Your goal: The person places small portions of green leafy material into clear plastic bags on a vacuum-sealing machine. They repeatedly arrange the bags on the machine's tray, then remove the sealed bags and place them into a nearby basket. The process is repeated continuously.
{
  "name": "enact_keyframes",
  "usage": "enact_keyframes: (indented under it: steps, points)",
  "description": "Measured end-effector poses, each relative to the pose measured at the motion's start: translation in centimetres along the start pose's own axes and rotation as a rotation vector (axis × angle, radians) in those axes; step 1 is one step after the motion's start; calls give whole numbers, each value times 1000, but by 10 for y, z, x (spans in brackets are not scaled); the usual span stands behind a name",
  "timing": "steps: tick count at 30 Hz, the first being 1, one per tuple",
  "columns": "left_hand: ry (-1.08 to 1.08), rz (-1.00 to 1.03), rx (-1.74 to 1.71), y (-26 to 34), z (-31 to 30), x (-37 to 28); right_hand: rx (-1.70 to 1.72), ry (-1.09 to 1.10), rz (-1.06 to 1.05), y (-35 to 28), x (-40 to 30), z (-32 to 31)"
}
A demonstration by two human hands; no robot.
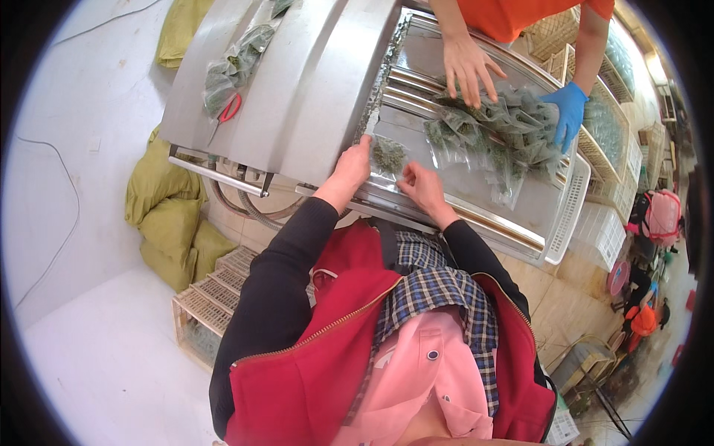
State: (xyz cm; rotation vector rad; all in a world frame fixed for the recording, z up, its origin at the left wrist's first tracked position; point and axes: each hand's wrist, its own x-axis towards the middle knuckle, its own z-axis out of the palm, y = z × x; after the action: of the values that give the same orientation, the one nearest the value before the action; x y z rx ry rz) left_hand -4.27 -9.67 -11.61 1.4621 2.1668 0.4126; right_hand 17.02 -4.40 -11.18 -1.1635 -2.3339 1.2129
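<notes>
A clear plastic bag of small green berries or peppercorns point(389, 155) lies flat on the steel bed point(410, 125) of what looks like a chamber vacuum sealer. At the bag's left edge is my left hand point(352, 165), its index finger stretched along the bar beside the lid; its grip on the bag is unclear. My right hand point(425, 189) has its fingertips pinched at the bag's lower right corner. Further right, a heap of similar filled bags point(496, 131) overlaps on the bed. A co-worker's bare hand point(471, 69) and blue-gloved hand point(568, 114) touch that heap.
The raised steel lid point(290, 83) bears several filled bags point(237, 69) and red-handled scissors point(226, 111). Olive sacks point(167, 217) and a plastic crate point(215, 298) stand at left. Crates of bags point(605, 125) line the right side. A metal rail point(496, 223) edges the bed.
</notes>
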Motion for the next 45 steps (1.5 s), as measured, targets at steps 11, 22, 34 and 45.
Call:
enact_keyframes:
  steps: [11,22,34,45]
  points:
    - [-143,30,87,36,-30,-28,-739,-300,-244,23,-60,4]
    - [-48,104,102,29,-15,-17,-334,-25,-55,20,-33,-38]
    - [-132,-538,-1287,117,80,52,919,111,680,48,-48,-58]
    - [-517,-576,-1256,88,21,9,1316,20,782,54,-39,-68]
